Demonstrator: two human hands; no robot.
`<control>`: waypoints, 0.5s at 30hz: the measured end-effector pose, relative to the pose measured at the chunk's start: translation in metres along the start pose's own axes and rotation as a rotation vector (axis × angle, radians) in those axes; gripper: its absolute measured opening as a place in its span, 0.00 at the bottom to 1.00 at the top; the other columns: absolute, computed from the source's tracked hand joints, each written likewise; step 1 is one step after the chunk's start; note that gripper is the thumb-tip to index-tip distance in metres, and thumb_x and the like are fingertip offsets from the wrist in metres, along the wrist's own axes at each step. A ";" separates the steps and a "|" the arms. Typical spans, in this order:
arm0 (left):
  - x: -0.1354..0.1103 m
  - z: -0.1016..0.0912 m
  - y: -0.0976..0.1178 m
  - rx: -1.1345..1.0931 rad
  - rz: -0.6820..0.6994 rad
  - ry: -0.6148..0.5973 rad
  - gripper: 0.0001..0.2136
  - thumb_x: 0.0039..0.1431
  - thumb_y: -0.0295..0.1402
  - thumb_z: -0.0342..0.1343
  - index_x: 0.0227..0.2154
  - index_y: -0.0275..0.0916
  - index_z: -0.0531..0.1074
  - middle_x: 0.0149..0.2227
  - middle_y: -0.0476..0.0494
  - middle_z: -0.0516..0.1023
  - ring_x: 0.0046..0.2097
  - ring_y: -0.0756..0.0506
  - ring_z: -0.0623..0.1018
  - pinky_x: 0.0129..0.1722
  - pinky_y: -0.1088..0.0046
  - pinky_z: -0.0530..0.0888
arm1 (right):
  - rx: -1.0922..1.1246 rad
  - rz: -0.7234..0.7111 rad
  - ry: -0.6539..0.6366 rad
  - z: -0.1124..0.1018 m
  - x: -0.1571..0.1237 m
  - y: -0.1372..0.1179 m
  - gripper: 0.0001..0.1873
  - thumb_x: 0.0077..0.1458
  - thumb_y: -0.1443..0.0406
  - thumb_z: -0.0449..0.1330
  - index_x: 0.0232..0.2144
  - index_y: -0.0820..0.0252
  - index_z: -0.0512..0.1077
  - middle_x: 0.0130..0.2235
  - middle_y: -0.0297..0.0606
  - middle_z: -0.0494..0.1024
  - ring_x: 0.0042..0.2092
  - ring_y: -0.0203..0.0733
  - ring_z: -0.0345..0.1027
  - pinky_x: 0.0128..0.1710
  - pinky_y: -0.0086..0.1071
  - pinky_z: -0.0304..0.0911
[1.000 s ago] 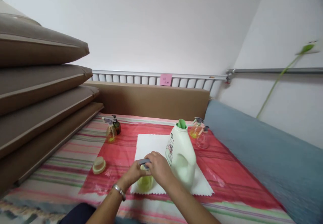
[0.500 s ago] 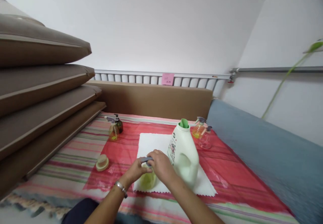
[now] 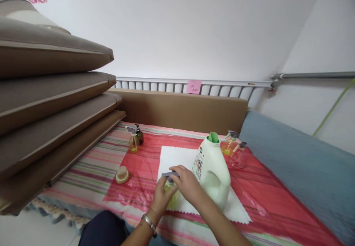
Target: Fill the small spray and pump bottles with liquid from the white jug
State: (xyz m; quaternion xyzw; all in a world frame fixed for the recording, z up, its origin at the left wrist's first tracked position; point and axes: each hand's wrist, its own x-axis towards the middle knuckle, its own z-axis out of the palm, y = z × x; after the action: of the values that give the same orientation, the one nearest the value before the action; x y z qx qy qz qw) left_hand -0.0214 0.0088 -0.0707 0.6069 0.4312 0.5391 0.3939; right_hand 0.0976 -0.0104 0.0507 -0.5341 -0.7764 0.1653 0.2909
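My left hand (image 3: 163, 195), with a silver bracelet at the wrist, is wrapped round the neck of a clear spray bottle (image 3: 173, 202) holding yellow-green liquid. The fingers of my right hand (image 3: 189, 182) are closed on the bottle's grey spray head (image 3: 169, 174), which sits on the neck. The bottle stands upright at the near edge of a white cloth (image 3: 173, 156), its body partly behind my left hand. Just to the right is a large pale green jug (image 3: 213, 172) with a handle and a green piece (image 3: 213, 137) in its mouth.
A round cream cap (image 3: 122, 175) lies on the red plastic sheet (image 3: 138, 186) at left. Beyond it are a spray bottle (image 3: 133, 142) and a dark pump bottle (image 3: 139, 135). More spray bottles (image 3: 229, 146) stand right of the jug. Stacked brown cushions (image 3: 55, 87) rise at left.
The view has swung left, so everything sits further right. My left hand has shifted from beside the spray head down to the bottle's neck. My right hand stays on the spray head.
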 end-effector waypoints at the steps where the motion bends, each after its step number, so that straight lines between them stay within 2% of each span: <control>1: 0.001 -0.003 0.003 -0.009 0.000 -0.005 0.15 0.50 0.37 0.59 0.40 0.36 0.71 0.41 0.41 0.76 0.46 0.40 0.73 0.49 0.62 0.67 | 0.033 0.006 0.019 -0.005 -0.001 0.001 0.15 0.55 0.67 0.52 0.42 0.63 0.73 0.42 0.44 0.76 0.44 0.43 0.69 0.46 0.33 0.62; 4: 0.001 -0.019 0.018 -0.076 -0.006 -0.108 0.17 0.50 0.36 0.59 0.43 0.37 0.71 0.44 0.42 0.76 0.47 0.41 0.73 0.50 0.64 0.67 | 0.123 0.024 0.087 -0.021 -0.008 0.007 0.16 0.58 0.63 0.50 0.43 0.63 0.72 0.43 0.44 0.76 0.44 0.42 0.69 0.46 0.33 0.63; 8: -0.001 -0.038 0.049 -0.259 -0.084 -0.377 0.18 0.48 0.35 0.62 0.44 0.37 0.72 0.43 0.43 0.77 0.46 0.41 0.74 0.49 0.64 0.67 | 0.202 -0.002 0.068 -0.043 -0.022 0.010 0.14 0.57 0.63 0.51 0.42 0.58 0.73 0.42 0.41 0.77 0.43 0.42 0.70 0.44 0.34 0.64; 10: -0.004 -0.043 0.067 -0.291 -0.138 -0.494 0.19 0.46 0.35 0.63 0.43 0.36 0.73 0.41 0.44 0.78 0.45 0.41 0.74 0.48 0.64 0.68 | 0.196 -0.094 -0.026 -0.054 -0.032 0.004 0.16 0.56 0.66 0.52 0.45 0.53 0.72 0.48 0.39 0.74 0.48 0.42 0.68 0.49 0.34 0.62; 13: -0.014 -0.041 0.084 -0.243 -0.190 -0.718 0.19 0.44 0.36 0.65 0.41 0.38 0.75 0.39 0.46 0.79 0.44 0.41 0.75 0.47 0.65 0.69 | 0.093 -0.262 -0.224 -0.072 -0.050 -0.011 0.25 0.54 0.71 0.54 0.52 0.42 0.66 0.61 0.34 0.61 0.59 0.42 0.58 0.56 0.35 0.54; 15: -0.022 -0.036 0.083 -0.164 -0.196 -0.810 0.18 0.41 0.36 0.66 0.39 0.41 0.77 0.38 0.49 0.79 0.44 0.41 0.76 0.46 0.65 0.70 | 0.004 -0.352 -0.349 -0.082 -0.062 -0.019 0.26 0.53 0.70 0.57 0.52 0.39 0.66 0.61 0.32 0.62 0.57 0.41 0.61 0.54 0.33 0.55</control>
State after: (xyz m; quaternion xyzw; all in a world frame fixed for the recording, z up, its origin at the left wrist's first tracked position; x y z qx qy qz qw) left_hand -0.0500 -0.0381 0.0044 0.6924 0.2532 0.2496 0.6278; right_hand 0.1513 -0.0799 0.1085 -0.3533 -0.8958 0.2032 0.1776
